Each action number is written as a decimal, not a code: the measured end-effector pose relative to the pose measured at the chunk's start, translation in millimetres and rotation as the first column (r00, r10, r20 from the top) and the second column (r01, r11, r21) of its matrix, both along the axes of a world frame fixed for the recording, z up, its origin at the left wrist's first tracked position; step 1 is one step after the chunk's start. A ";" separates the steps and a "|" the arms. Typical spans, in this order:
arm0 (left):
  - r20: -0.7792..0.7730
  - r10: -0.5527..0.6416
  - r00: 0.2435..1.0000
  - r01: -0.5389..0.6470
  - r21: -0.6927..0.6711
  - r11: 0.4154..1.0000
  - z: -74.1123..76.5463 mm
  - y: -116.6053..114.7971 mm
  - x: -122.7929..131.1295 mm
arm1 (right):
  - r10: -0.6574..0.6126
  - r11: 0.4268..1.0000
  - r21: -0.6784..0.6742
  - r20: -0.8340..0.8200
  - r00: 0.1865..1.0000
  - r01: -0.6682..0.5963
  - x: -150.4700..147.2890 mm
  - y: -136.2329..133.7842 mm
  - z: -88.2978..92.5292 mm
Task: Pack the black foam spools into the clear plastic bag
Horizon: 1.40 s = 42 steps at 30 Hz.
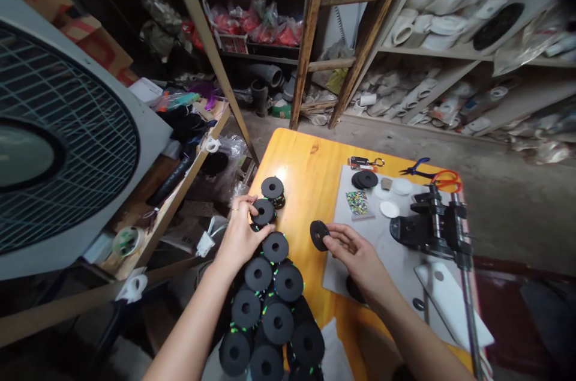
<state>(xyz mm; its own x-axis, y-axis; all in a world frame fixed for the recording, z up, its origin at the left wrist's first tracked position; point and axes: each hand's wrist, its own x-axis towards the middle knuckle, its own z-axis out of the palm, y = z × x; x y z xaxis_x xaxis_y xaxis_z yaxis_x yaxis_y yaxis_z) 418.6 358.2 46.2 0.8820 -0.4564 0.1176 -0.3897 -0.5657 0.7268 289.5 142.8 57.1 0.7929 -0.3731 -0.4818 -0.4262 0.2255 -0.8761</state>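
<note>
My left hand [240,226] has its thumb and fingers around the rim of a black ring-shaped disc [256,219] on a stack near the table's left edge. Held out over the bare wood, a second black disc [318,237] is pinched between the thumb and fingers of my right hand [353,252], tilted so its face shows. Stacks of similar discs [278,322] with centre holes crowd the near left, with small green, yellow and blue bits showing at their rims. One more stack [272,188] stands just beyond my left hand.
On the yellow table [297,156], a grey mat [387,267] bears a black lever press [434,222], a bag of coloured beads [357,203], white discs [389,209], a white phone [452,300] and blue pliers [418,168]. A large fan [148,120] stands left; a wooden ladder [310,39] is behind.
</note>
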 end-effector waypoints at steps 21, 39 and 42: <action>-0.060 -0.256 0.965 0.256 -0.009 0.967 10.3 12.1 11.8 | 0.010 1.000 -0.026 0.026 1.000 -0.009 18.9 18.0 11.6; -0.494 -0.214 0.843 -0.036 -0.448 0.893 36.9 -12.1 -46.4 | 0.223 0.974 0.000 0.166 0.961 -0.226 25.2 37.3 38.2; -0.622 -0.275 0.733 -0.194 -0.579 0.792 33.2 -13.3 -48.3 | 0.265 0.964 -0.024 0.159 0.951 -0.264 27.9 38.0 45.6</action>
